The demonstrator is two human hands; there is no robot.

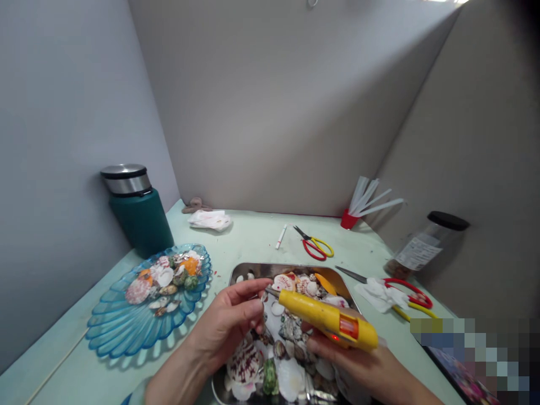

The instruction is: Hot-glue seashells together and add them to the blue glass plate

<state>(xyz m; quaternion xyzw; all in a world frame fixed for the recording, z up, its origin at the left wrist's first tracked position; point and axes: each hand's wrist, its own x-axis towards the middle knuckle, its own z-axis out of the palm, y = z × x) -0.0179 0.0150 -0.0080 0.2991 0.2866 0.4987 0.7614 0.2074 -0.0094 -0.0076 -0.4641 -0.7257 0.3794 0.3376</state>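
Note:
My right hand is wrapped round a yellow hot glue gun, which has a small red light lit on its side. Its metal nozzle points left, towards the fingertips of my left hand. The left fingers are bent together as in a pinch; whatever they hold at the nozzle is too small or hidden to name. Beneath both hands lies a metal tray full of assorted seashells, among them a large brown-and-white scallop shell, a white shell and a green shell.
To the left, a blue shell-shaped plate carries more shells, with a green bottle behind it. Scissors lie beyond the tray. At right are more scissors, tissue, a jar and a red cup of glue sticks.

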